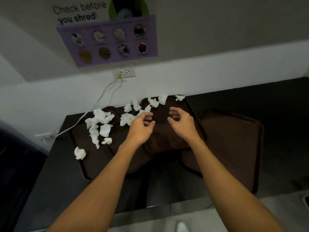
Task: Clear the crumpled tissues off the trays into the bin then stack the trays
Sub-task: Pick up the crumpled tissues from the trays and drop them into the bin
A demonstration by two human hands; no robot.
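Both my hands are over the middle tray (163, 136) with nothing in either. My left hand (142, 123) has its fingers loosely bent just beside a crumpled tissue (126, 119), and my right hand (181, 120) hangs relaxed and spread over bare tray. Most tissues lie in a heap (100, 117) on the left tray (100, 164), a few more (155, 102) sit along the middle tray's far edge, and a stray one (80, 153) is at the left tray's outer rim. The right tray (234, 139) looks bare. I expect the tissues to be feather-light, soft and springy, so I'd scoop several into a cupped palm rather than pinch singly. The trays look stiff, best gripped by opposite rims. I cannot pick out the bin
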